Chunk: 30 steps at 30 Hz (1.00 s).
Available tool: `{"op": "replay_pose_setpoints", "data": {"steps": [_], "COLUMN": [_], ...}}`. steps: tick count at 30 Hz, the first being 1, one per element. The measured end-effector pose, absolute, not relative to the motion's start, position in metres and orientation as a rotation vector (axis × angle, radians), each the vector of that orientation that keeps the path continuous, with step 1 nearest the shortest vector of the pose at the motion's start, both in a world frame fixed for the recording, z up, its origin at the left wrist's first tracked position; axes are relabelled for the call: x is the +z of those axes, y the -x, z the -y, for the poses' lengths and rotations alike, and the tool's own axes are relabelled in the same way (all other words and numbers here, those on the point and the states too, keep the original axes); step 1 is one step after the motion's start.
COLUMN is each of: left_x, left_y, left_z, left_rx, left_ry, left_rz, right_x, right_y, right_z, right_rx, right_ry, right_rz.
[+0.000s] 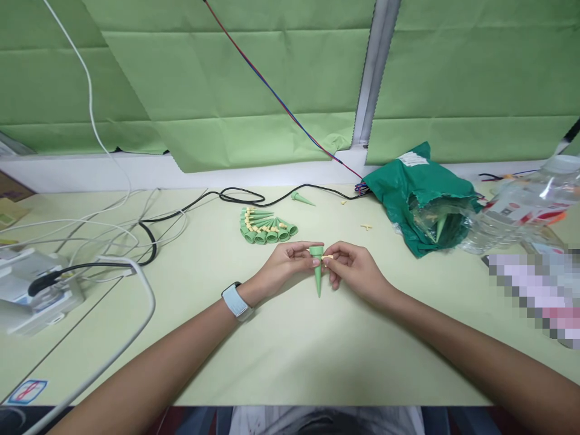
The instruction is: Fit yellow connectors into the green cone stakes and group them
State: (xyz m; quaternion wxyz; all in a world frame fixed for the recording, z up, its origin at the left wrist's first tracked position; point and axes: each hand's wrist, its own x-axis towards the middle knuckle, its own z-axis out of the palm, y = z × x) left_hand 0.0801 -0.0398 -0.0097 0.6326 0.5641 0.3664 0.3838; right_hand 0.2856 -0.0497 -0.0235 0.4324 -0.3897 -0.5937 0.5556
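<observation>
A green cone-shaped spike [318, 279] hangs point down between my hands. My left hand [291, 261] grips it near its wide top. In the fingertips of my right hand [351, 264] is a small yellow valve piece [328, 257], which touches the side of the spike. Several green spikes with yellow pieces [267, 227] lie fanned out beyond my left hand. A loose green spike [302, 199] lies farther back. Another small yellow piece [367, 227] rests on the table beyond my right hand.
An open green bag [394, 190] with spikes inside stands at the back right, beside a clear plastic bottle [521, 202]. A black cable [181, 211] and white cables run across the back left to a white power strip [40, 296]. A pixelated object lies at the right.
</observation>
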Motion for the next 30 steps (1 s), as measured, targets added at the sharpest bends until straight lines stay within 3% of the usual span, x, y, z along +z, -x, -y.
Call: {"op": "replay_pose_setpoints", "data": {"steps": [7, 17, 22, 30], "left_x": [-0.005, -0.007, 0.005, 0.001], "left_y": [-0.081, -0.082, -0.088, -0.08], "left_z": [0.043, 0.043, 0.047, 0.043], "left_rx": [0.858, 0.889, 0.812, 0.72], "left_ry": [-1.203, -1.351, -1.31, -1.195], "left_rz": [-0.719, -0.857, -0.646, -0.585], "right_x": [-0.019, -0.017, -0.011, -0.013], "right_y": [-0.285, -0.286, -0.289, -0.305], "right_z": [0.055, 0.052, 0.05, 0.047], "right_rx": [1.292, 1.425, 1.396, 0.601], "right_ry": [0.937, 0.942, 0.956, 0.805], "right_rz": [1.534, 1.464, 1.564, 2.185]}}
